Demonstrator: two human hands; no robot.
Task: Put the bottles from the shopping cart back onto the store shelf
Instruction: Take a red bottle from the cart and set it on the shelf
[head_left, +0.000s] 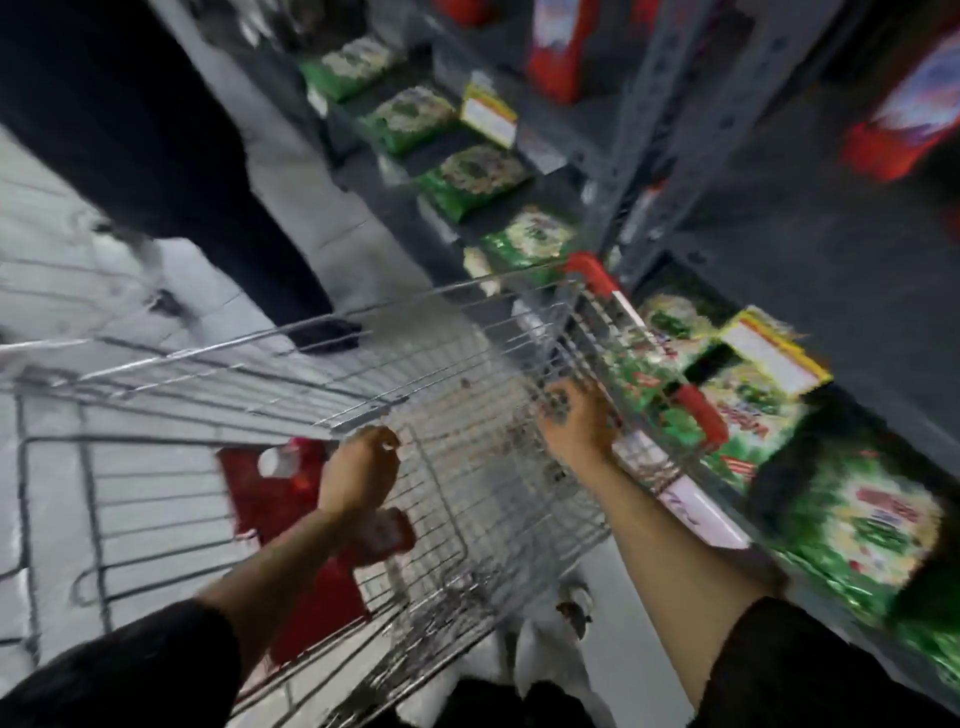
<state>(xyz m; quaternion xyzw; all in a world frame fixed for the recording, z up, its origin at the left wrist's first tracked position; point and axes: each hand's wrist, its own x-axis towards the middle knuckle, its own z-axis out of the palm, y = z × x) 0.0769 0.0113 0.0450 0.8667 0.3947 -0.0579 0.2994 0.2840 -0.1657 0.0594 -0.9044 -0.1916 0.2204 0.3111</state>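
Note:
The view is motion-blurred. A wire shopping cart fills the lower left and middle. Red bottles lie inside it, one showing a white cap, and another red bottle sits just under my left wrist. My left hand hovers over these bottles with its fingers curled; the blur hides whether it grips anything. My right hand is spread against the cart's right side wall, holding nothing. The grey store shelf stands to the right of the cart.
Green packets and yellow price tags line the lower shelf boards, and red packs stand higher up. The cart's red handle touches the shelf edge. A person in dark clothes stands beyond the cart at upper left.

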